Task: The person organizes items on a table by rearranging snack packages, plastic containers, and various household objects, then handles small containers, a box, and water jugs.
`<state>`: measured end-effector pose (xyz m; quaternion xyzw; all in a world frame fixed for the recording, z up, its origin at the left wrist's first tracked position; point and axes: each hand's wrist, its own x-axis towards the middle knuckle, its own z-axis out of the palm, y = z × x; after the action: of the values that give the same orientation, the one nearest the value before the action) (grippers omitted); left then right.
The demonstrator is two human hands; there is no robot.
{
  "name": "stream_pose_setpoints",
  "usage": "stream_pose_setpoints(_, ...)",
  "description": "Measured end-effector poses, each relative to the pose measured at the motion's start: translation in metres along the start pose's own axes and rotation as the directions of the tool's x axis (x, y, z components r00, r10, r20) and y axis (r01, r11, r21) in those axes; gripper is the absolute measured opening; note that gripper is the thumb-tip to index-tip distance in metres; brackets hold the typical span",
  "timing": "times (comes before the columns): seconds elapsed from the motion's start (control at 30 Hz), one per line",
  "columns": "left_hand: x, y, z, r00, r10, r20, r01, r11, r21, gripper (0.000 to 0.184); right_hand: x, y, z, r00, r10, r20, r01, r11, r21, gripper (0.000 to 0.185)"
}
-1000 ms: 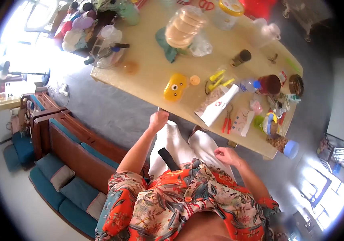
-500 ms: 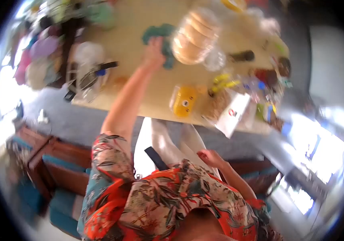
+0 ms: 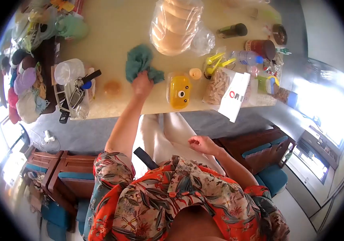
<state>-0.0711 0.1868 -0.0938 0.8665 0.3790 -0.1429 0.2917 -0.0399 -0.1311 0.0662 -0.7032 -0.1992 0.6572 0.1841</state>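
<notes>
My left hand (image 3: 142,83) reaches out over the table and presses on a crumpled teal cloth (image 3: 139,60), its fingers closed on the near part of it. To the right of this hand lies a yellow lidded box (image 3: 179,92) with a bear face. Beyond the cloth is a clear plastic bag of stacked round, tan items (image 3: 176,28). My right hand (image 3: 203,144) is at my lap, away from the table, with fingers loosely curled and nothing visible in them.
At the left edge stand a white rack with a plastic cup (image 3: 69,71) and keys (image 3: 77,94). A brown round spot (image 3: 112,87) is on the tabletop. Rightward are a bag of tan pieces (image 3: 217,86), yellow-handled tools (image 3: 216,62), a bottle (image 3: 246,57) and jars (image 3: 262,49). Wooden chairs (image 3: 73,162) stand behind.
The view has shifted and sharpened. My left hand has drawn the teal cloth away from the plastic bag, nearer the table's front edge. My right hand stays at my lap.
</notes>
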Motion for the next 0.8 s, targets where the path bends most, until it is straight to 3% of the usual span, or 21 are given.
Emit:
stream_pose_setpoints(0.13, -0.038, -0.004, 0.009, 0.995, -0.094, 0.032, 0.096, 0.990, -0.107, 0.035, 0.027, 0.008, -0.003, 0.991, -0.082, -0.103, 0.074, 0.994, -0.082, 0.026)
stream_pose_setpoints(0.17, -0.048, -0.004, 0.010, 0.994, -0.104, 0.036, 0.108, 0.983, -0.146, 0.034, 0.037, 0.010, -0.008, 0.995, -0.047, -0.092, 0.052, 0.997, 0.063, 0.025)
stream_pose_setpoints(0.27, -0.068, -0.007, 0.017, 0.994, -0.103, 0.045, 0.111, 0.954, -0.277, 0.033, 0.045, -0.028, -0.038, 0.977, 0.088, -0.196, -0.051, 0.981, 0.187, 0.032)
stream_pose_setpoints(0.37, -0.081, -0.002, 0.010, 0.994, -0.086, 0.060, 0.100, 0.948, -0.303, 0.039, 0.062, -0.039, -0.056, 0.931, 0.155, -0.331, -0.056, 0.956, 0.288, 0.044)
stream_pose_setpoints(0.43, -0.085, 0.003, 0.004, 0.997, -0.067, 0.029, 0.072, 0.965, -0.252, 0.042, 0.076, -0.038, -0.063, 0.927, 0.084, -0.366, -0.008, 0.979, 0.203, 0.046)
stream_pose_setpoints(0.53, -0.088, 0.020, -0.010, 0.977, -0.051, -0.209, -0.037, 0.917, -0.398, 0.049, 0.095, -0.033, -0.065, 0.878, -0.033, -0.478, 0.055, 0.998, 0.032, 0.047)
stream_pose_setpoints(0.57, -0.085, 0.029, -0.021, 0.991, -0.115, 0.072, 0.135, 0.850, -0.509, 0.054, 0.103, -0.034, -0.065, 0.851, -0.086, -0.518, 0.081, 0.996, -0.033, 0.047)
stream_pose_setpoints(0.63, -0.075, 0.033, -0.005, 0.965, -0.068, 0.252, 0.239, 0.624, -0.744, 0.069, 0.111, -0.046, -0.069, 0.882, -0.110, -0.457, 0.169, 0.982, 0.088, 0.047)
stream_pose_setpoints(0.8, -0.063, 0.049, 0.016, 0.957, 0.052, 0.287, 0.213, 0.548, -0.809, 0.073, 0.124, -0.058, -0.084, 0.935, -0.029, -0.352, 0.134, 0.951, 0.278, 0.040)
